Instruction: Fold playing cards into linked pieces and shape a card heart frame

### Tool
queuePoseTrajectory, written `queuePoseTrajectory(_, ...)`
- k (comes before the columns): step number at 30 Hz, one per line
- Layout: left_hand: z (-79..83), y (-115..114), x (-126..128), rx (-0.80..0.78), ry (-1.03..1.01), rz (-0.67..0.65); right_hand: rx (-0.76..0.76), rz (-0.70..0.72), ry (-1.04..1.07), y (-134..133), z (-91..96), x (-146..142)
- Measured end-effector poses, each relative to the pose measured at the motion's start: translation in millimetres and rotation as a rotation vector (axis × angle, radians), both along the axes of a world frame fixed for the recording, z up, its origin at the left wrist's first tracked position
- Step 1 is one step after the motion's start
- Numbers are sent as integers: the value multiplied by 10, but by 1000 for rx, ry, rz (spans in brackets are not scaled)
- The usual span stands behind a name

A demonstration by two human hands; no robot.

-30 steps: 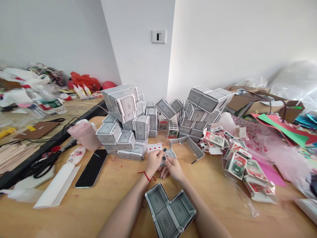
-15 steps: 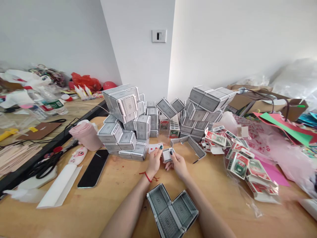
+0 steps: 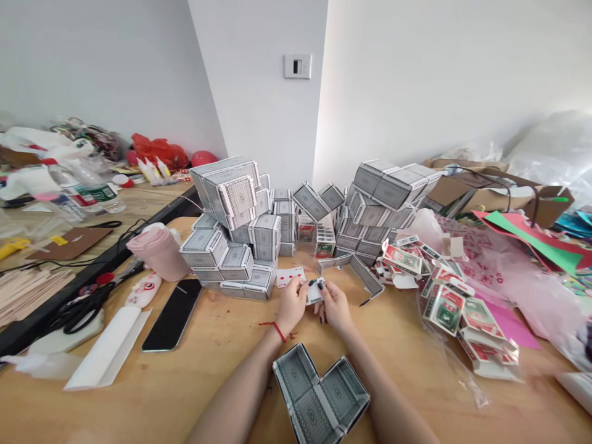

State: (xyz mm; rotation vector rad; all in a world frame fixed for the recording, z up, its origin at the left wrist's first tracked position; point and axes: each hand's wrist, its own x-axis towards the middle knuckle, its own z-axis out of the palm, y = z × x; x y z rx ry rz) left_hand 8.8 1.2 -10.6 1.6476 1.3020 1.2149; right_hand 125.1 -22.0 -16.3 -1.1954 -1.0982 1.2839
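At the tabletop's (image 3: 222, 345) centre, left hand (image 3: 291, 306) and right hand (image 3: 333, 306) each have their grip closed on one small card (image 3: 315, 291), seemingly mid-fold. A card-built block (image 3: 319, 398) lies at six o'clock. Finishing wants steady fingertip pressure.

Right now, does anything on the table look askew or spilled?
Yes. Two card blocks at centre back sit tilted, the top block on the left leans, and red cartons lie scattered at right. The left hand and right hand hold a small card.
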Motion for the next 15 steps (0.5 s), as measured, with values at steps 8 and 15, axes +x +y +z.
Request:
queuePoseTrajectory(8,-41,19,-10,-8,-49,-14,77,-60,-35,-25,26,-6)
queuePoseTrajectory(15,12,-1,-17,116,33,-11,109,-99,-86,-17,5,26)
